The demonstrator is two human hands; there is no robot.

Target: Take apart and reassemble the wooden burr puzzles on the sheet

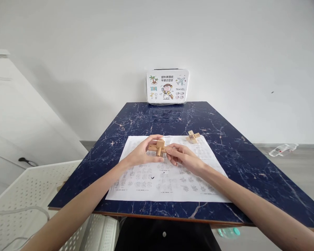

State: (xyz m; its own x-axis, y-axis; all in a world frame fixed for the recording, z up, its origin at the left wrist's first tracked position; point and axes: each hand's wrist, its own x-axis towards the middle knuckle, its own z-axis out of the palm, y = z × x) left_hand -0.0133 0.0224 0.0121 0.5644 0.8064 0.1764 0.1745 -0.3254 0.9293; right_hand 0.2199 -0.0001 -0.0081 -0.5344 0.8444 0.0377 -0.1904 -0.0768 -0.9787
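Note:
A light wooden interlocking puzzle (160, 143) is held just above a printed sheet, with a round peg sticking out toward me. My left hand (143, 151) curves round its left side, the fingers above and the thumb below. From the right, my right hand (181, 156) pinches the puzzle's right end between thumb and fingers. Under both hands lies the white instruction sheet (146, 190), covered in small grey diagrams. Another wooden puzzle (193, 137), cross-shaped, rests at the sheet's far right corner, apart from my hands.
The dark blue marbled table (162, 122) bears everything. A white case (167, 87) with cartoon prints stands against the wall at its far edge. White perforated baskets (42, 181) are at the left. Plastic bottles lie on the floor, one a clear bottle (283, 150) at the right.

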